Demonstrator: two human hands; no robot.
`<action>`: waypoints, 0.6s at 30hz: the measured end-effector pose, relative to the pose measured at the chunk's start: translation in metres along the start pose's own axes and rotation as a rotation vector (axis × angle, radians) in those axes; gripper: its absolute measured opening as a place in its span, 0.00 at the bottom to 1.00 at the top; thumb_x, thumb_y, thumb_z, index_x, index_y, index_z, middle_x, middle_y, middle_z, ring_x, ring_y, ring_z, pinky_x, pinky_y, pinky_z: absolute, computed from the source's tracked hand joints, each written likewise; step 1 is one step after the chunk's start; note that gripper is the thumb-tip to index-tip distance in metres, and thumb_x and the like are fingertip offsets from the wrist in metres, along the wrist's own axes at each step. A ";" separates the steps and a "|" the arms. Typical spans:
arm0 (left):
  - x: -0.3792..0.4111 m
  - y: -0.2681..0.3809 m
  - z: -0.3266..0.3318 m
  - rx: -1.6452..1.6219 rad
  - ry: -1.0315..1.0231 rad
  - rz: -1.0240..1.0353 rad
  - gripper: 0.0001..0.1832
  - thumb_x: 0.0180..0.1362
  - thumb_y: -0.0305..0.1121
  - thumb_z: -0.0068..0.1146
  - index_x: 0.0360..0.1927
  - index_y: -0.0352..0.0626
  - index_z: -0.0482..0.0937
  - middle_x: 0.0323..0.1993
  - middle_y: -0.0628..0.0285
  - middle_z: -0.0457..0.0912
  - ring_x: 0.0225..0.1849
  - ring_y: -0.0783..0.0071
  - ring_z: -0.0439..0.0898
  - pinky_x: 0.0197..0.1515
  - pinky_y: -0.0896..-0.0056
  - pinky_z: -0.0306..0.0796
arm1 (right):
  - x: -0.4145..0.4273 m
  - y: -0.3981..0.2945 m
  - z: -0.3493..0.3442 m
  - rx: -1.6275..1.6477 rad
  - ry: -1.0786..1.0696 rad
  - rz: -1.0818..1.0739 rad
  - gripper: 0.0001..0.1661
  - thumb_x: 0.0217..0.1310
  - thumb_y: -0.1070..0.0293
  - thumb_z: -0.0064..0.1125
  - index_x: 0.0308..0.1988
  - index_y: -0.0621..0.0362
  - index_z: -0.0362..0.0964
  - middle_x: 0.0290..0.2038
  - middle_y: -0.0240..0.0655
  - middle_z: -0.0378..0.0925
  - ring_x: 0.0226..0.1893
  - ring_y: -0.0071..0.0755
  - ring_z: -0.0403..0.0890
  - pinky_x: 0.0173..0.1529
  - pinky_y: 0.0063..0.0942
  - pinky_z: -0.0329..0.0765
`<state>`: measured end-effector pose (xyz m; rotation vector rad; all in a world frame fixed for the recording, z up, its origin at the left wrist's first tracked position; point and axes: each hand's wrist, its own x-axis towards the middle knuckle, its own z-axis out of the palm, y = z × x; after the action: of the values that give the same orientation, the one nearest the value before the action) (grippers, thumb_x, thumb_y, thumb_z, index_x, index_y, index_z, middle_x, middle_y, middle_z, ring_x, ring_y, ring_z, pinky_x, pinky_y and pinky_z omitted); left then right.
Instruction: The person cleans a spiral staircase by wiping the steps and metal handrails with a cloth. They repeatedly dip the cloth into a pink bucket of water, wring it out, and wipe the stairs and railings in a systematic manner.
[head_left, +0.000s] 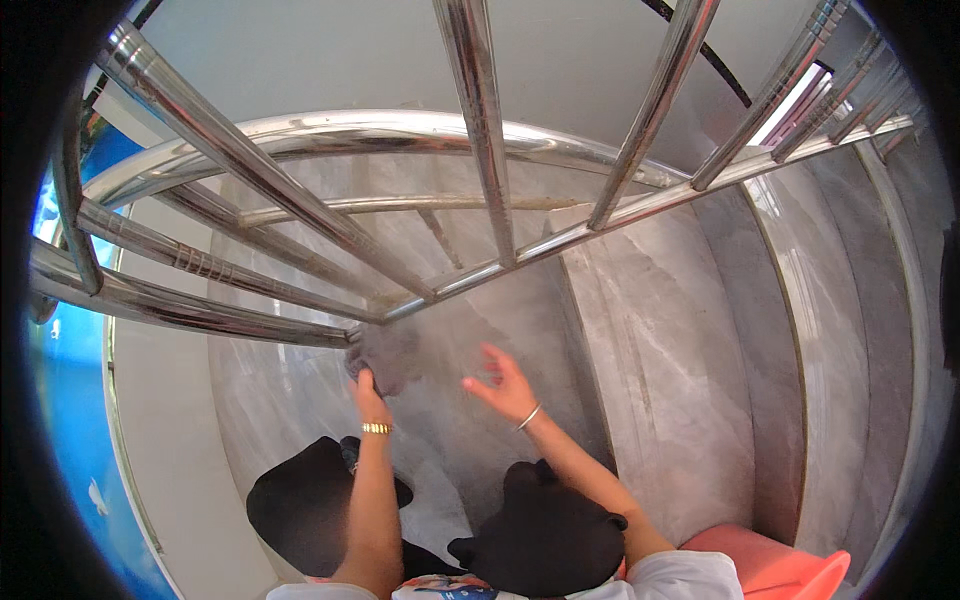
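Observation:
A crumpled grey cloth is in my left hand, right beside the lower end of a polished metal railing post. My left wrist wears a gold-coloured band. To the right, my right hand hangs over the grey marbled floor, fingers apart and holding nothing, with a thin bangle on the wrist. The railing's bottom rail runs diagonally above both hands, with several metal bars rising from it.
Grey marbled stairs curve away on the right. A salmon-pink plastic container stands at the lower right. A pale wall edge and a blue surface lie at the left. My black-clad knees are below.

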<state>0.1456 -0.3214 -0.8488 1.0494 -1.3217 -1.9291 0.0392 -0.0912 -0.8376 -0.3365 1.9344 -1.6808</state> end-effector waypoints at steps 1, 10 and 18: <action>-0.006 -0.001 0.009 -0.108 -0.081 -0.036 0.33 0.55 0.47 0.52 0.60 0.39 0.63 0.58 0.56 0.68 0.58 0.58 0.68 0.61 0.59 0.60 | 0.002 -0.002 -0.007 0.012 0.051 -0.041 0.43 0.49 0.52 0.67 0.60 0.58 0.58 0.54 0.44 0.67 0.54 0.37 0.68 0.56 0.33 0.68; -0.058 0.036 0.149 -0.083 -1.032 -0.301 0.31 0.55 0.39 0.51 0.62 0.41 0.60 0.57 0.55 0.69 0.56 0.63 0.71 0.57 0.58 0.66 | -0.031 -0.094 -0.084 0.314 0.085 -0.166 0.45 0.46 0.61 0.70 0.60 0.60 0.56 0.52 0.39 0.68 0.53 0.32 0.69 0.55 0.30 0.68; -0.135 0.070 0.290 0.280 -1.425 -0.141 0.39 0.52 0.27 0.60 0.66 0.46 0.53 0.58 0.57 0.65 0.56 0.65 0.70 0.52 0.65 0.71 | -0.123 -0.128 -0.235 -0.566 0.700 -0.006 0.51 0.38 0.53 0.72 0.60 0.59 0.57 0.58 0.53 0.61 0.54 0.49 0.68 0.57 0.37 0.67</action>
<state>-0.0276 -0.0954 -0.6862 -0.3940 -2.2572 -2.7195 -0.0110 0.1442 -0.6688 0.0689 2.9236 -1.3120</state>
